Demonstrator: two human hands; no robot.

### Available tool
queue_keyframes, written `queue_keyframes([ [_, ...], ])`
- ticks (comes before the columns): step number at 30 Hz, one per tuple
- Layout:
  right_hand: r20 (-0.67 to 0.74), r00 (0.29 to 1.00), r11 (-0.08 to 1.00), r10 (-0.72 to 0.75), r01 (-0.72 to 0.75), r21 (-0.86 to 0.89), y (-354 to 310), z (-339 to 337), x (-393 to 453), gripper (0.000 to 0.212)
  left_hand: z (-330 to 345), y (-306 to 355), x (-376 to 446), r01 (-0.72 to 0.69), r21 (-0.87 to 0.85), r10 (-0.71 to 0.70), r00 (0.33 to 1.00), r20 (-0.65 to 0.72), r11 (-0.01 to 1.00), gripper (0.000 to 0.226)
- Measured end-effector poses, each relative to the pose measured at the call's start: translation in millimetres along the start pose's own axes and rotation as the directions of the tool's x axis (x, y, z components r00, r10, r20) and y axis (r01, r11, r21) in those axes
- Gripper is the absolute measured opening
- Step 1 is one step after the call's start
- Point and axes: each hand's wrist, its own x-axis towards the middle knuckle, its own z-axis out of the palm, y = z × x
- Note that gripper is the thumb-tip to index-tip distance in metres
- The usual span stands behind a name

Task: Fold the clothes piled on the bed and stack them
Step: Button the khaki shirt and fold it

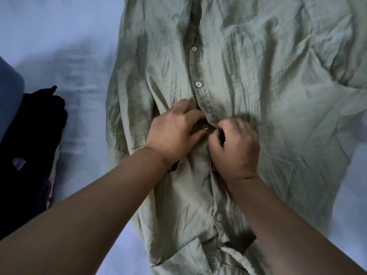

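White bedsheet [59, 46]; left hand [174, 133], right hand [236, 147] pinch green shirt [268, 96] placket.

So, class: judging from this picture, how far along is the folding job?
Early. Done: the green button-up shirt lies spread flat on the bed sheet. In hand: left hand and right hand work a middle button. Left: folding it, plus the dark clothes beside it.
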Motion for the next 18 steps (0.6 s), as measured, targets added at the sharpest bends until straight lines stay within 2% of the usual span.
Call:
queue_keyframes([
  [3, -0.011, 0.999, 0.999, -0.048, 0.048, -0.019, 4.0, 1.7, -2.6, 0.018, 8.9, -0.8, 3.3, -0.128, -0.002, 0.128, 0.992, 0.002, 0.992, 0.024],
  [8, -0.019, 0.988, 0.987, -0.151, 0.152, 0.053, 8.9, 2.0, -5.6, 0.013, 7.6, -6.8, 11.8, -0.166, -0.063, 0.171, 0.981, 0.087, 0.984, 0.022],
  [10, -0.021, 0.985, 0.982, -0.172, 0.173, 0.073, 9.2, 2.0, -6.4, 0.009, 2.8, -5.3, 12.9, -0.087, -0.141, 0.103, 0.988, 0.112, 0.986, 0.014],
  [12, -0.025, 0.981, 0.977, -0.193, 0.195, 0.086, 9.6, 2.2, -6.8, 0.010, -1.3, 0.4, 14.8, 0.118, -0.260, -0.077, 0.984, 0.163, 0.958, 0.008],
  [13, -0.028, 0.979, 0.974, -0.204, 0.205, 0.091, 9.9, 2.5, -6.9, 0.012, -4.7, 4.9, 17.3, 0.275, -0.331, -0.204, 0.951, 0.233, 0.903, 0.006],
  [15, -0.046, 0.977, 0.972, -0.208, 0.212, 0.103, 10.5, 3.4, -7.0, 0.013, -12.6, 12.2, 24.9, 0.598, -0.454, -0.404, 0.793, 0.457, 0.660, 0.006],
  [17, -0.076, 0.978, 0.970, -0.195, 0.204, 0.134, 10.9, 4.7, -7.4, 0.014, -19.9, 14.8, 31.9, 0.769, -0.484, -0.450, 0.638, 0.625, 0.417, 0.010],
  [18, -0.088, 0.978, 0.967, -0.188, 0.201, 0.158, 11.1, 5.6, -7.8, 0.015, -22.1, 14.9, 34.0, 0.802, -0.484, -0.447, 0.597, 0.666, 0.351, 0.012],
])
